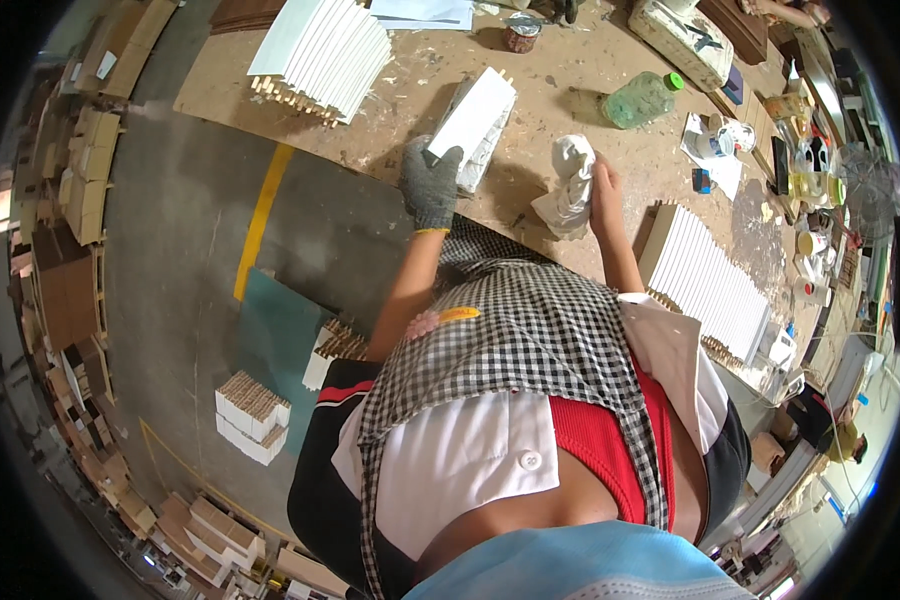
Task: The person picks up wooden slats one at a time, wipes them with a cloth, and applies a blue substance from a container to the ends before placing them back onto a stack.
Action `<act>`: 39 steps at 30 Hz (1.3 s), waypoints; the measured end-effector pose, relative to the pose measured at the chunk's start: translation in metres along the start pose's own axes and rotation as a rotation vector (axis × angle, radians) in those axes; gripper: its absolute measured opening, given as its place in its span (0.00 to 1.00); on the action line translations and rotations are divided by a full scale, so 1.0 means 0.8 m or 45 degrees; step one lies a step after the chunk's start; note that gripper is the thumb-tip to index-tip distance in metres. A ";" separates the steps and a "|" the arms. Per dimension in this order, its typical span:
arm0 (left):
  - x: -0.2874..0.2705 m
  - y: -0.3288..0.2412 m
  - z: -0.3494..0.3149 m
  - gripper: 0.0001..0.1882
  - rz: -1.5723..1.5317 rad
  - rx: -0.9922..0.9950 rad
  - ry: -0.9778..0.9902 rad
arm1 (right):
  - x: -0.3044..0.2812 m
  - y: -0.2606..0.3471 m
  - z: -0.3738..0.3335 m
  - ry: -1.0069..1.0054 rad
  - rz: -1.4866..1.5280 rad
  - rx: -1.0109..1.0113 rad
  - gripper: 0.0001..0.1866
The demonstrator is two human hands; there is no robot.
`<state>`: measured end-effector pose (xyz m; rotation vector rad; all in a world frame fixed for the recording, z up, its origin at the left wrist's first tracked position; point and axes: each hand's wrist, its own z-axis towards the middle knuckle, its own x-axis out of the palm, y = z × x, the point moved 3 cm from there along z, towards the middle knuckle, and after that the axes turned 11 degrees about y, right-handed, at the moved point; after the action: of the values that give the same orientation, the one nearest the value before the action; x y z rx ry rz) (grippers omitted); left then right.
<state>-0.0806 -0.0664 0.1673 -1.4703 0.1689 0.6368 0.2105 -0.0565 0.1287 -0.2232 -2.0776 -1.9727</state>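
My left hand (427, 188), in a grey knit glove, grips the near end of a white board (478, 112) by the table's front edge. Small wooden dowels stick out of the board's far end, and more white material lies under it. To the right, my bare right hand (604, 196) is closed on a crumpled white cloth (567, 186), held over the tabletop. Part of the right fingers is hidden behind the cloth.
The worktable (370, 150) bears a stack of white dowelled boards (325, 50) at far left and another stack (705, 280) at right. A green-capped bottle (638, 102), an open tin (521, 33) and a white box (682, 40) stand beyond. More white pieces (253, 415) sit low at left.
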 end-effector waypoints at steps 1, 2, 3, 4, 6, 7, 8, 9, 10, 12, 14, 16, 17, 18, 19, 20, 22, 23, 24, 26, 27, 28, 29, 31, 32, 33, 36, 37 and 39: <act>-0.003 -0.006 0.000 0.24 0.001 0.009 0.001 | -0.006 0.002 0.008 0.003 0.039 -0.023 0.22; -0.009 -0.017 -0.001 0.21 0.079 0.139 -0.108 | -0.011 0.001 0.011 -0.048 0.132 -0.004 0.22; -0.013 -0.022 -0.007 0.19 0.155 0.261 -0.222 | -0.006 0.018 0.011 -0.090 0.220 0.022 0.22; -0.017 -0.021 -0.009 0.17 0.111 0.316 -0.193 | -0.003 0.031 0.011 -0.101 0.258 0.032 0.21; -0.022 -0.015 -0.003 0.17 0.314 0.523 -0.157 | -0.005 0.034 0.024 -0.137 0.308 0.024 0.21; -0.027 -0.006 0.000 0.17 0.528 0.728 -0.120 | 0.006 0.041 0.032 -0.145 0.321 0.027 0.21; -0.032 0.012 -0.002 0.19 0.599 0.803 0.045 | 0.019 0.049 0.038 -0.097 0.268 0.039 0.20; -0.036 0.009 -0.001 0.19 0.591 0.812 0.052 | 0.026 0.058 0.042 -0.082 0.211 0.046 0.19; -0.042 0.001 -0.011 0.22 0.691 0.907 0.041 | 0.040 0.070 0.043 -0.081 0.101 0.001 0.19; -0.032 -0.001 -0.008 0.21 -0.256 0.333 0.388 | 0.056 0.071 0.059 0.056 -0.013 -0.113 0.19; -0.030 0.014 0.000 0.20 -0.318 0.141 0.225 | 0.094 0.082 0.063 0.147 -0.023 -0.160 0.18; -0.018 0.013 0.023 0.18 0.209 0.385 -0.126 | 0.113 0.080 0.074 0.227 0.015 -0.133 0.16; -0.016 0.015 0.023 0.18 0.284 0.384 -0.144 | 0.118 0.075 0.077 0.269 0.026 -0.108 0.16; -0.011 0.011 0.027 0.19 0.358 0.390 -0.152 | 0.122 0.076 0.078 0.276 0.031 -0.115 0.15; -0.008 0.011 0.025 0.19 0.292 0.312 -0.032 | 0.118 0.072 0.080 0.279 0.030 -0.115 0.15; -0.012 0.014 0.018 0.19 0.290 0.311 -0.035 | 0.112 0.066 0.081 0.314 -0.024 -0.162 0.15; -0.016 0.029 0.001 0.25 0.373 0.681 -0.053 | 0.114 0.068 0.080 0.265 -0.161 -0.260 0.15; -0.015 0.040 -0.004 0.25 0.374 0.676 -0.052 | 0.122 0.066 0.080 0.267 -0.162 -0.255 0.15; -0.013 0.055 -0.008 0.30 0.125 0.548 -0.036 | 0.129 0.069 0.077 0.192 -0.515 -0.415 0.15; -0.004 0.068 -0.012 0.34 -0.109 0.242 0.049 | 0.154 0.063 0.066 0.363 -0.996 -0.615 0.17; 0.000 0.078 -0.004 0.34 -0.113 0.242 0.048 | 0.177 0.051 0.056 0.631 -1.113 -0.663 0.18; 0.002 0.109 0.005 0.30 -0.999 0.090 0.203 | 0.219 0.034 0.039 0.865 -1.369 -0.872 0.19; 0.006 0.128 0.001 0.27 -1.442 0.077 0.268 | 0.246 0.014 0.026 1.081 -1.629 -1.078 0.21; 0.006 0.095 -0.007 0.30 -1.089 0.154 0.299 | 0.230 -0.019 0.062 1.049 -1.656 -0.932 0.26; -0.004 0.030 -0.011 0.36 -0.281 0.220 0.187 | 0.195 -0.041 0.109 0.812 -1.802 -0.968 0.27; -0.015 0.032 -0.019 0.41 -0.057 0.196 0.122 | 0.188 -0.024 0.147 0.744 -1.643 -0.571 0.21; -0.013 0.049 -0.012 0.48 -0.398 0.120 0.047 | 0.147 -0.018 0.256 0.501 -1.604 -0.310 0.17; -0.010 0.037 -0.016 0.49 -0.695 0.076 0.099 | 0.133 -0.005 0.269 0.355 -1.715 -0.359 0.17; -0.014 0.035 -0.027 0.50 -0.589 0.096 0.076 | 0.128 0.017 0.258 0.108 -1.539 -0.409 0.17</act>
<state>-0.0980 -0.0913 0.1454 -1.3924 -0.1006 0.2091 0.0988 0.1422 0.1642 1.3284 -1.9603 -2.8000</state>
